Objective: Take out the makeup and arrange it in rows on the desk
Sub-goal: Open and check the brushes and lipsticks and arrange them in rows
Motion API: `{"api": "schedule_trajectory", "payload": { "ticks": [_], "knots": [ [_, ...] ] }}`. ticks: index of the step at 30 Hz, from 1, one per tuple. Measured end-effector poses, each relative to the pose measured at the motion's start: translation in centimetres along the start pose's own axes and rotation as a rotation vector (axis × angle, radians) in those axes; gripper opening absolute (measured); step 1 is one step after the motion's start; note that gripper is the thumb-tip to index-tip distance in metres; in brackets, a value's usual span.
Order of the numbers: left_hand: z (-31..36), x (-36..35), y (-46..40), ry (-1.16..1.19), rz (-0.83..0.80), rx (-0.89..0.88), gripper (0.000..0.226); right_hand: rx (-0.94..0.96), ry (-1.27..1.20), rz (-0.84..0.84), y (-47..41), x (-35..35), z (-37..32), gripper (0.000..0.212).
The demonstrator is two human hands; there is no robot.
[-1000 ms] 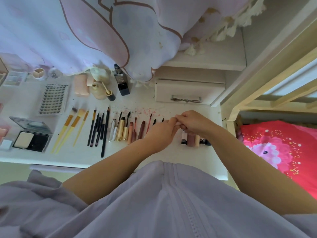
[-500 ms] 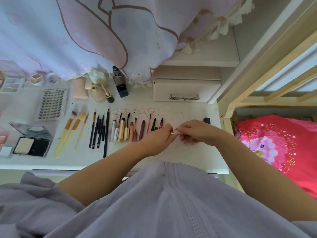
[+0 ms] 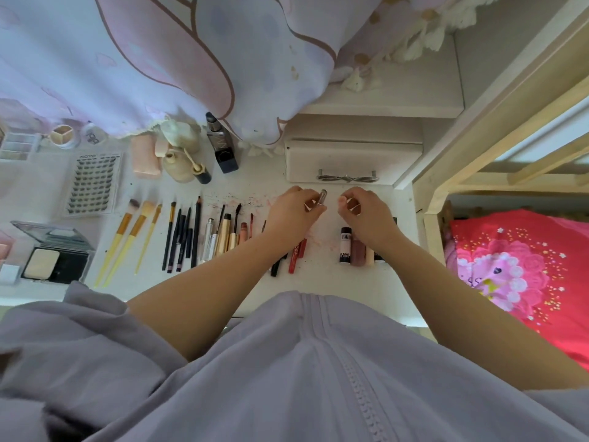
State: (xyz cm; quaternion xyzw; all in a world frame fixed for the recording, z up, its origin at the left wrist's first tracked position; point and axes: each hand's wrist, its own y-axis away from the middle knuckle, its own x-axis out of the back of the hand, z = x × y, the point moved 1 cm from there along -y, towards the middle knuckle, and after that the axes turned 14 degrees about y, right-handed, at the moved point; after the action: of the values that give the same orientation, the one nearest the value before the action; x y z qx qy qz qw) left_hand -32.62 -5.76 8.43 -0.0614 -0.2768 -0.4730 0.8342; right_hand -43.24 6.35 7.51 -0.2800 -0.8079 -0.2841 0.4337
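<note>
Left hand [image 3: 294, 209] curled, pinching a small clear tube [image 3: 322, 197] above the worktop [image 3: 322, 269], right hand [image 3: 366, 215] just apart, fingers bent around something too small to tell, forearms angled inward, brushes [image 3: 137, 231] and pencils [image 3: 181, 237] in a row leftward, lip tubes [image 3: 357, 247] under the right wrist.

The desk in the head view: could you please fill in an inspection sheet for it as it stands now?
Surface: white desk, with pink and dark specks near its middle.
Job's things: brushes, pencils and tubes lie in a row; lip tubes lie side by side further right.
Clutter: open compact, lash tray, dark bottle, beige jars.
Hands: left hand pinches a small clear tube; right hand is curled, its contents unclear.
Cables: nothing seen.
Surroundings: drawer box, hanging cloth, red bedding.
</note>
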Motion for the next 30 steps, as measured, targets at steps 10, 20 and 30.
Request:
{"api": "schedule_trajectory", "payload": {
  "ticks": [10,20,30],
  "knots": [
    [-1.5,-2.2,-1.4,-0.165,-0.003,0.006,0.027,0.077,0.186,-0.052,-1.8,-2.1,0.3,0.022],
    [-2.1,-1.5,3.0,-0.151,0.144,0.069,0.029,0.001,0.369,-0.172,0.0,0.5,1.7,0.023],
    [0.1,-7.9,4.1,-0.458,-0.182,0.135,0.038,0.118,0.621,-0.208,0.4,-0.9,-0.2,0.038]
  ]
}}
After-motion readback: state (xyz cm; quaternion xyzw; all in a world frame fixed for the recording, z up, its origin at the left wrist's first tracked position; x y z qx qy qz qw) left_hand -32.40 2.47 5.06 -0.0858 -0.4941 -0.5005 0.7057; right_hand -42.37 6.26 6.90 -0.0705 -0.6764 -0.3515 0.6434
